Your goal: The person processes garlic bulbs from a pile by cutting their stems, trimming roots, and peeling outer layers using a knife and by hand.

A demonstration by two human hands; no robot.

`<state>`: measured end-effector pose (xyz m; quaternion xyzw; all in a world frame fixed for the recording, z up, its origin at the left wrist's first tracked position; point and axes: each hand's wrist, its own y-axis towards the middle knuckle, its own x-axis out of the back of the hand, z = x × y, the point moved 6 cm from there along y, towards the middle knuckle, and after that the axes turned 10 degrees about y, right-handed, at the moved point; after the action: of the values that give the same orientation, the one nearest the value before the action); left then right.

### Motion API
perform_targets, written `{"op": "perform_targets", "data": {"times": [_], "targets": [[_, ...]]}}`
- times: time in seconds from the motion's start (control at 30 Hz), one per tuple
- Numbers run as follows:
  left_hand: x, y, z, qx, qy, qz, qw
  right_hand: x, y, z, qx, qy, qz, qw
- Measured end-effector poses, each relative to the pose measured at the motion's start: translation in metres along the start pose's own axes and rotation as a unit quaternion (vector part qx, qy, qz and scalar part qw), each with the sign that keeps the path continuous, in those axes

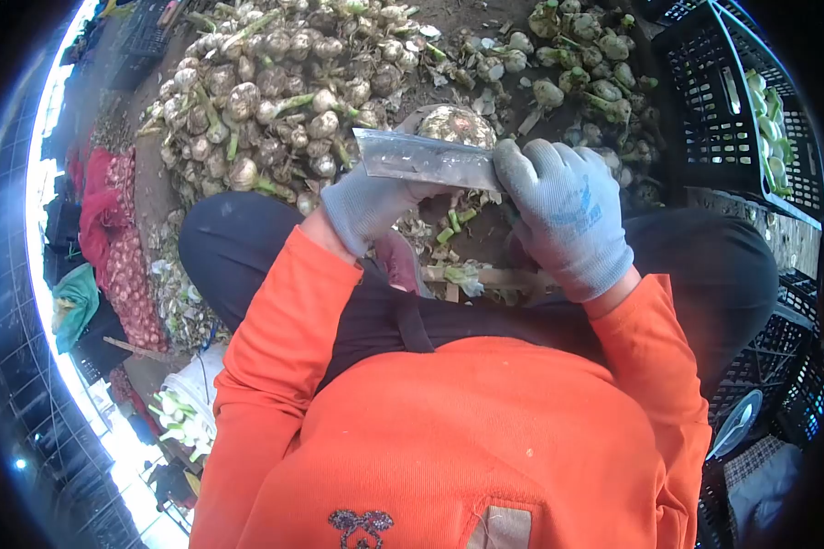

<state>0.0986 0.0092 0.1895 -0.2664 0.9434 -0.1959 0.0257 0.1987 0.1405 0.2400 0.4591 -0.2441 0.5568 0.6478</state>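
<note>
In a grey knit glove, my right hand point(572, 210) is closed around the handle end of a wide knife point(426, 161). The flat metal blade points left and crosses over my left hand point(366, 203), also gloved. Just beyond the blade shows a large pale, rough, rounded garlic bulb point(456, 126); my left hand's fingers curl around it, mostly hidden by the knife. Cut green stem pieces point(455, 222) lie below the hands, between my knees.
A big heap of garlic point(284, 96) covers the ground ahead and left, with another pile point(600, 64) at right. A black crate point(719, 101) holds trimmed bulbs. Red mesh sacks point(130, 274) and a white bucket point(206, 380) with pale stems stand left.
</note>
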Motion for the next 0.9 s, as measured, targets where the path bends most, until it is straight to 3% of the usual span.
{"op": "perform_targets", "data": {"times": [0.07, 0.13, 0.23, 0.3, 0.37, 0.4, 0.43, 0.5, 0.57, 0.6, 0.67, 0.8, 0.83, 0.87, 0.9], "targets": [[0.0, -0.004, 0.0, 0.014, 0.043, 0.015, 0.999, -0.003, -0.001, 0.002, 0.01, 0.0, 0.02, 1.0], [0.005, -0.007, -0.007, -0.235, 0.263, -0.018, 0.936, -0.006, 0.0, 0.002, 0.019, 0.007, 0.032, 0.999], [0.004, -0.018, -0.007, -0.398, 0.444, -0.023, 0.803, -0.011, 0.0, 0.001, 0.07, 0.008, 0.007, 0.998], [0.007, -0.023, -0.011, -0.397, 0.453, -0.047, 0.797, -0.016, 0.003, -0.001, 0.091, -0.01, -0.01, 0.996], [0.014, -0.017, -0.012, -0.274, 0.281, -0.024, 0.92, -0.02, 0.007, -0.005, 0.105, -0.025, -0.021, 0.994], [0.015, -0.013, -0.003, -0.134, 0.086, 0.014, 0.987, -0.023, 0.009, -0.007, 0.108, -0.03, -0.025, 0.993], [0.011, -0.013, 0.009, 0.013, -0.112, 0.052, 0.992, -0.025, 0.012, -0.009, 0.112, -0.034, -0.03, 0.993], [0.012, -0.021, -0.002, -0.033, -0.06, 0.114, 0.991, -0.03, 0.013, -0.024, 0.119, -0.04, -0.054, 0.991], [0.002, -0.037, -0.02, -0.051, -0.124, 0.206, 0.969, -0.059, 0.01, -0.08, -0.064, -0.07, 0.043, 0.995], [0.002, -0.04, -0.02, 0.017, -0.168, 0.152, 0.974, -0.055, 0.004, -0.087, -0.057, -0.058, 0.032, 0.996], [0.031, -0.036, -0.01, 0.069, -0.087, 0.079, 0.991, -0.037, 0.018, -0.06, -0.048, -0.019, -0.012, 0.999], [0.048, -0.027, -0.005, 0.021, -0.09, 0.004, 0.996, -0.036, 0.009, -0.048, -0.108, 0.098, -0.091, 0.985], [0.05, -0.025, 0.0, 0.01, -0.109, -0.014, 0.994, -0.041, 0.003, -0.052, -0.169, 0.166, -0.09, 0.967], [0.053, -0.022, 0.01, -0.078, -0.143, -0.072, 0.984, -0.045, -0.004, -0.054, -0.228, 0.231, -0.086, 0.942], [0.053, -0.02, 0.011, -0.075, -0.128, -0.066, 0.987, -0.05, -0.009, -0.056, -0.285, 0.291, -0.081, 0.91]]}}
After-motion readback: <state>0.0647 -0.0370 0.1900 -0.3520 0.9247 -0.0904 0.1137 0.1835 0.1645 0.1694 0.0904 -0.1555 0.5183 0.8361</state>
